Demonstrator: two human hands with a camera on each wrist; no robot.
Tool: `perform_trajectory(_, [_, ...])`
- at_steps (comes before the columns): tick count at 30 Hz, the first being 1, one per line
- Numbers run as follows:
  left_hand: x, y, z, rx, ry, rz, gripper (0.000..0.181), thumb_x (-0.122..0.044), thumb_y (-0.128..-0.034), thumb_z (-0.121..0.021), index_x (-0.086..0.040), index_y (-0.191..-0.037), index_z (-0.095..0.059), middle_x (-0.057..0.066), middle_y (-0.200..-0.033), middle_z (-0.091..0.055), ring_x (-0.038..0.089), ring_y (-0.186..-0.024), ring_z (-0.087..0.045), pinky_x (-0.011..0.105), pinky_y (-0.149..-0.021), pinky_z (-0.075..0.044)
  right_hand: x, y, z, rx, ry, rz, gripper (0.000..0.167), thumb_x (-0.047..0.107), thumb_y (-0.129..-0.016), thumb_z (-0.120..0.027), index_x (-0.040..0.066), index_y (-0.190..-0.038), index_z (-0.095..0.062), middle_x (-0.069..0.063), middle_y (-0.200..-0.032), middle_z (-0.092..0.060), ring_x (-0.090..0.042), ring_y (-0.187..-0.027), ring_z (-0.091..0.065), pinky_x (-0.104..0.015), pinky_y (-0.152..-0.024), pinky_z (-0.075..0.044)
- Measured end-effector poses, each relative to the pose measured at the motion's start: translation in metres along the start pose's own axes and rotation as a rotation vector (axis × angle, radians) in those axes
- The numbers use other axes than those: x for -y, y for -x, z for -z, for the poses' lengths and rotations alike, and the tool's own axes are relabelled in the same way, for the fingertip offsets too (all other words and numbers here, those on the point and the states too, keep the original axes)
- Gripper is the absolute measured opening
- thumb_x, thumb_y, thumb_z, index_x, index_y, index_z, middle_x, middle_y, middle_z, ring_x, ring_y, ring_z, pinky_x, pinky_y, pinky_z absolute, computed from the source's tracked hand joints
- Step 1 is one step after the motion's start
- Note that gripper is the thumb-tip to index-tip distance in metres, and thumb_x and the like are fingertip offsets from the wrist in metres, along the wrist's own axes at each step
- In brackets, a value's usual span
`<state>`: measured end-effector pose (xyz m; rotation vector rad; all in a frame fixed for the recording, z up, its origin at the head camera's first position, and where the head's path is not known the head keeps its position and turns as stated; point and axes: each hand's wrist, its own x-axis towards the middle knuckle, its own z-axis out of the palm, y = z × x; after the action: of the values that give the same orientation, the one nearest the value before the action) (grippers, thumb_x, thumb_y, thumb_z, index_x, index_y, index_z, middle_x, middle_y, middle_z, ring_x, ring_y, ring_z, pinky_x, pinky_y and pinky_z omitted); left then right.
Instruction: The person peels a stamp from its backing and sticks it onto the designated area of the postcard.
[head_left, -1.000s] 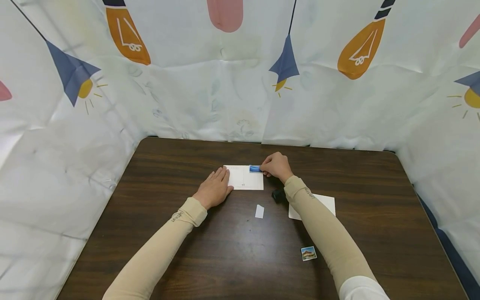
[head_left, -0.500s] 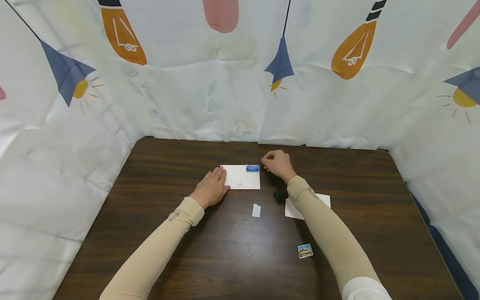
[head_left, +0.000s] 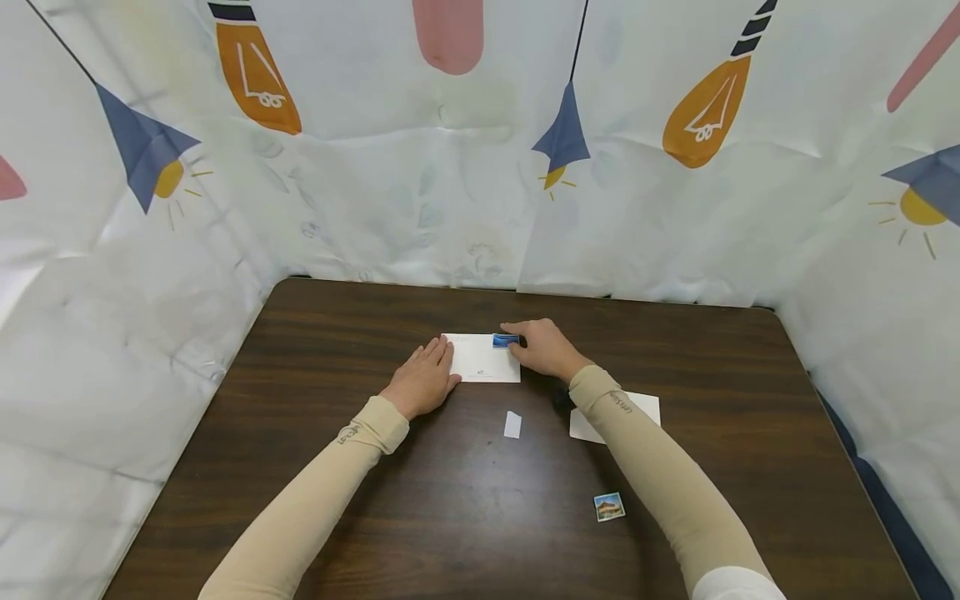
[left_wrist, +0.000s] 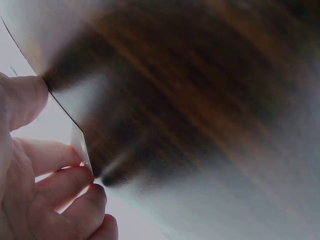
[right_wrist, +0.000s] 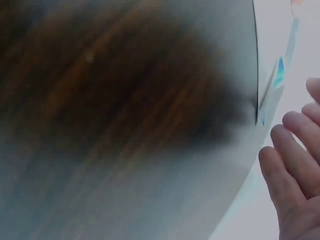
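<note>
On my head feed, read as a clock about its middle, a pale, creased cloth backdrop (head_left: 337,192) walls the room from nine through twelve to three. Printed on it are an orange bulb (head_left: 258,75) between ten and eleven, a blue lamp (head_left: 562,133) at one and a pink shape (head_left: 448,37) at twelve. Below spreads the dark wood-grain table (head_left: 420,533), its corners rounded, its sheen brightest at six; my wrist feeds show mostly this top, blurred. The tan left sleeve (head_left: 330,479) enters from seven, the right sleeve (head_left: 660,483) from five.

The left hand (head_left: 422,379) lies open past seven, fingers nearly straight over the white card's (head_left: 476,367) left edge. The right hand (head_left: 547,348), at four, is half open, index stretched and thumb apart around the blue stamp (head_left: 504,341); I see nothing gripped and cannot tell whether the fingertips touch.

That card lies flat at six, near centre, the stamp at its own two o'clock corner. A second card (head_left: 645,408), partly under the right sleeve in view, sits at four, a mostly hidden black object (head_left: 561,401) just beside it. A loose stamp (head_left: 609,507) rests at five, a white slip (head_left: 512,424) between five and six.
</note>
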<state>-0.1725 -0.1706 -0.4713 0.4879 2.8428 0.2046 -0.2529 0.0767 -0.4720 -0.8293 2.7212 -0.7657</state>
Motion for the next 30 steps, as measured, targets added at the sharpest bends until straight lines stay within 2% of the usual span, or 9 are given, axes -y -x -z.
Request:
perform_trajectory(2, [-0.001,0.000,0.000,0.001,0.000,-0.001,0.064,-0.032,-0.1099,-0.049,0.009,-0.157,-0.033,0.028,-0.167,-0.030,0.040,-0.158,-0.030,0.053,-0.130,-0.028,0.003,0.001,-0.003,0.031,0.041,0.035,0.047,0.017,-0.101,-0.061,0.006,-0.147,-0.058,-0.020,-0.132,-0.072,-0.022,-0.083,-0.074,-0.032,-0.074,-0.061])
perform_trajectory(3, [-0.001,0.000,0.000,0.006,-0.002,0.001,0.065,-0.032,-0.1100,-0.048,0.009,-0.158,-0.032,0.027,-0.168,-0.029,0.039,-0.159,-0.029,0.053,-0.130,-0.028,0.004,0.001,-0.004,0.042,0.059,0.049,0.048,0.018,-0.101,-0.062,0.005,-0.147,-0.057,-0.018,-0.144,-0.064,-0.026,-0.104,-0.075,-0.036,-0.089,-0.062])
perform_trajectory(5, [-0.001,0.000,-0.001,-0.001,-0.002,-0.003,0.065,-0.032,-0.1098,-0.049,0.009,-0.157,-0.033,0.028,-0.167,-0.030,0.040,-0.158,-0.030,0.053,-0.130,-0.029,0.006,0.001,-0.007,0.057,0.084,0.068,0.051,0.020,-0.101,-0.063,0.004,-0.148,-0.056,-0.017,-0.153,-0.057,-0.031,-0.137,-0.061,-0.044,-0.111,-0.054])
perform_trajectory(6, [-0.001,0.000,-0.001,-0.003,-0.002,-0.004,0.065,-0.032,-0.1097,-0.049,0.010,-0.157,-0.033,0.028,-0.167,-0.031,0.040,-0.158,-0.031,0.053,-0.130,-0.029,0.006,0.001,-0.008,0.068,0.087,0.066,0.052,0.020,-0.101,-0.063,0.003,-0.149,-0.055,-0.017,-0.154,-0.055,-0.033,-0.142,-0.056,-0.046,-0.115,-0.050])
perform_trajectory(15, [-0.002,0.001,-0.003,-0.019,-0.007,-0.007,0.064,-0.031,-0.1096,-0.050,0.011,-0.156,-0.035,0.029,-0.166,-0.033,0.040,-0.157,-0.032,0.053,-0.129,-0.030,0.010,0.002,-0.014,0.112,0.113,0.025,0.057,0.022,-0.099,-0.062,0.000,-0.151,-0.051,-0.021,-0.158,-0.049,-0.033,-0.150,-0.047,-0.049,-0.122,-0.042])
perform_trajectory(25, [-0.002,0.000,-0.001,-0.008,-0.019,-0.004,0.063,-0.029,-0.1102,-0.048,0.010,-0.156,-0.034,0.028,-0.166,-0.031,0.040,-0.158,-0.031,0.053,-0.129,-0.030,0.015,0.000,-0.017,0.159,0.200,0.018,0.066,0.033,-0.100,-0.063,0.002,-0.155,-0.045,-0.022,-0.163,-0.042,-0.034,-0.154,-0.041,-0.050,-0.124,-0.040])
perform_trajectory(30, [-0.001,0.001,0.001,-0.003,-0.033,-0.010,0.063,-0.031,-0.1103,-0.048,0.010,-0.157,-0.034,0.028,-0.167,-0.031,0.039,-0.158,-0.031,0.053,-0.130,-0.029,0.020,0.001,-0.018,0.176,0.201,-0.017,0.076,0.044,-0.097,-0.063,0.003,-0.157,-0.042,-0.020,-0.165,-0.038,-0.037,-0.153,-0.042,-0.051,-0.123,-0.041])
